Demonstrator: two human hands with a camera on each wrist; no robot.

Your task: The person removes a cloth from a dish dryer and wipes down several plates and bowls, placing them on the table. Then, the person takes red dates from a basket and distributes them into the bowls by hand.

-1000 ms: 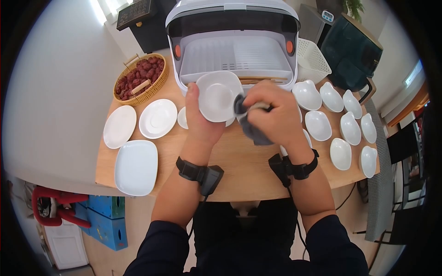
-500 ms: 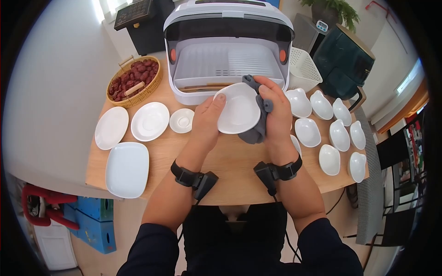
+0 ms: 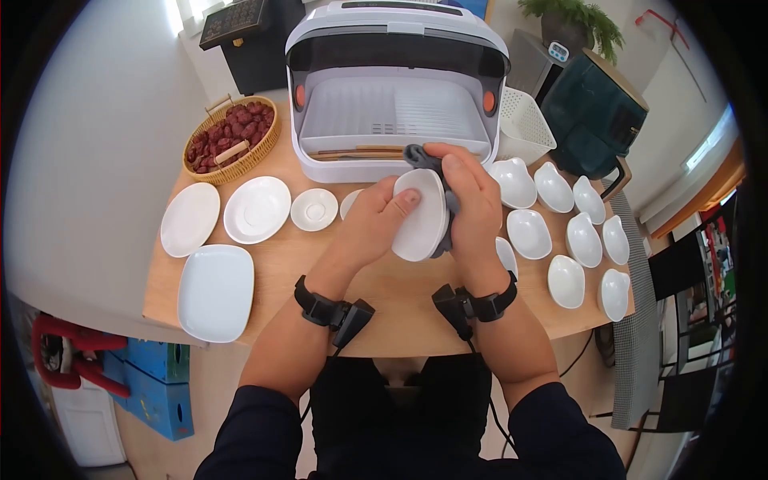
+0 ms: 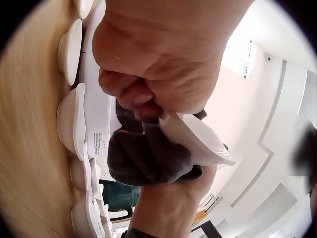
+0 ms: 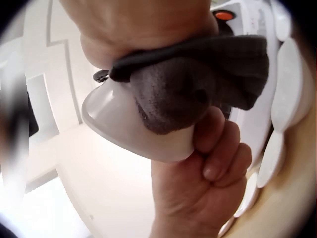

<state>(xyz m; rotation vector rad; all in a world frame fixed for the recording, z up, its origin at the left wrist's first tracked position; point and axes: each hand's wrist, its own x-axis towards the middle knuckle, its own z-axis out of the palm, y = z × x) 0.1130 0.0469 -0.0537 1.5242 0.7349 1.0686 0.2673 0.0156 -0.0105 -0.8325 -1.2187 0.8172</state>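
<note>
My left hand (image 3: 370,222) grips a white bowl (image 3: 419,218) by its left side, thumb across the inside and fingers curled at the rim. The bowl is tipped on edge, its opening turned to the left, above the middle of the wooden table. On its right, my right hand (image 3: 475,210) holds a dark grey cloth (image 5: 173,91) against the outside of the bowl. Part of the cloth bunches up past the bowl's far edge. In the left wrist view the cloth (image 4: 143,158) wraps the bowl's underside and hides part of it.
Several white bowls (image 3: 530,234) stand at the right. White plates (image 3: 257,210) and a squarish plate (image 3: 216,293) lie at the left, near a basket of dark red dates (image 3: 240,128). Behind stand an open white cabinet (image 3: 396,104), a white perforated basket (image 3: 524,128) and a dark green appliance (image 3: 596,112).
The right hand has gone from the bowl's rim to its outside with the cloth. The left hand has turned the bowl from facing up to standing on edge, slightly lower and to the right.
</note>
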